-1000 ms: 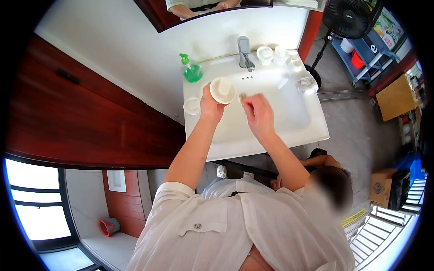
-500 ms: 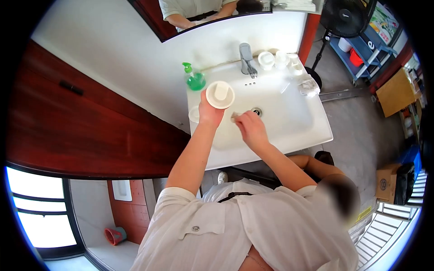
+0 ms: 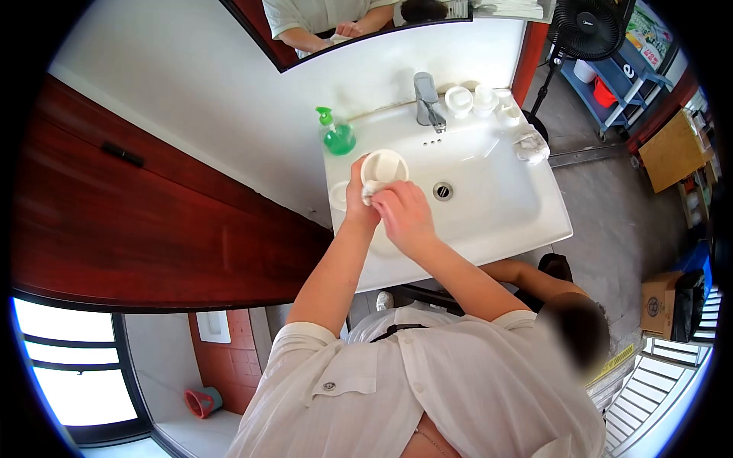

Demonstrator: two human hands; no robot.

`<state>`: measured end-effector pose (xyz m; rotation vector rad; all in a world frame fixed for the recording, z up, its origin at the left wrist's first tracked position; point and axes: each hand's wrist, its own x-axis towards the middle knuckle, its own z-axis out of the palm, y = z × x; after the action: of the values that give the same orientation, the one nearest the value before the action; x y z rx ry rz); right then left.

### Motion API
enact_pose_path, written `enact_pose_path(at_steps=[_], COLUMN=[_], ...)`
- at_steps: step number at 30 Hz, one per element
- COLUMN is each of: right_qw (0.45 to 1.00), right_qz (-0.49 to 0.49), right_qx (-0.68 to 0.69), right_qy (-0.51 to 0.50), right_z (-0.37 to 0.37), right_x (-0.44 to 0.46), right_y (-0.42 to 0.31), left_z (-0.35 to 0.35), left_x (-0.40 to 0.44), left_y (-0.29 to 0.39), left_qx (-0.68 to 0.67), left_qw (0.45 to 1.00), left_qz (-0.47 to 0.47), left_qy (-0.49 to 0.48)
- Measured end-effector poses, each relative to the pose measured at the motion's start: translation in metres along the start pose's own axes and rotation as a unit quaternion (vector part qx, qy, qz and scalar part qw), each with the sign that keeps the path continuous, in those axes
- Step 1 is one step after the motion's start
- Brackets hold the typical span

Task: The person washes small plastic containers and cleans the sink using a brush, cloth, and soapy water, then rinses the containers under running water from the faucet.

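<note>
A left hand (image 3: 357, 201) grips a round white container (image 3: 387, 165) above the left side of a white sink (image 3: 496, 246), seemingly to steady it against the right hand (image 3: 405, 215), which pinches a small pale wad (image 3: 369, 190) at its near rim. Right fingers cover much of the wad, so its material is unclear. The container's underside is hidden.

Washroom, white sink (image 3: 489, 202), tap (image 3: 424, 95), mirror (image 3: 324, 17)
</note>
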<state>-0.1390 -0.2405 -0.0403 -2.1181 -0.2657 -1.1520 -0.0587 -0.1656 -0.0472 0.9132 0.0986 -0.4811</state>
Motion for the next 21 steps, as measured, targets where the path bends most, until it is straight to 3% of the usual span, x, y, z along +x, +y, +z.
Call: enact_pose_path(at_steps=[2,6,7,9,11,12,15,16,18,20,21], right_qw=[1.000,0.997,0.993,0.994,0.996,0.996,0.998,0.996,0.993,0.974,0.974], right_qz=[0.000,0.070,0.108,0.087,-0.018,-0.017,0.026,0.057,0.089,0.208,0.207], right_qx=[0.007,-0.002,-0.003,0.013,0.024,0.022,0.017,0.024,0.033,0.063,0.062], right_qy=[-0.010,0.034,0.047,0.067,0.080,0.082,0.056,0.067,0.073,0.060,0.061], right_z=[-0.012,-0.027,-0.031,-0.025,-0.013,-0.008,0.002,0.004,0.007,0.010,0.011], right_x=[-0.010,-0.011,-0.004,0.018,0.037,0.040,0.042,0.040,0.036,0.037,0.039], right_y=[0.011,0.034,0.034,0.018,0.003,0.001,0.003,0.003,0.002,0.005,0.008], left_z=[-0.009,-0.001,0.002,0.003,0.002,-0.006,-0.017,-0.014,-0.008,-0.004,-0.002], left_x=[0.005,0.001,-0.001,-0.003,0.002,0.007,0.022,0.022,0.018,0.018,0.020], left_y=[-0.006,0.006,0.011,0.011,-0.001,-0.008,-0.011,-0.011,-0.012,-0.013,-0.014], left_qx=[-0.018,-0.052,-0.022,0.009,0.027,-0.022,0.013,0.012,0.174,0.154,0.135], left_qw=[0.999,0.997,0.999,1.000,0.999,0.995,0.983,0.984,0.977,0.983,0.987], left_qz=[-0.026,0.008,0.007,0.002,0.004,-0.001,0.035,0.036,0.094,0.084,0.074], left_qy=[0.005,0.058,0.034,0.010,-0.017,-0.094,-0.179,-0.177,-0.076,-0.058,-0.044])
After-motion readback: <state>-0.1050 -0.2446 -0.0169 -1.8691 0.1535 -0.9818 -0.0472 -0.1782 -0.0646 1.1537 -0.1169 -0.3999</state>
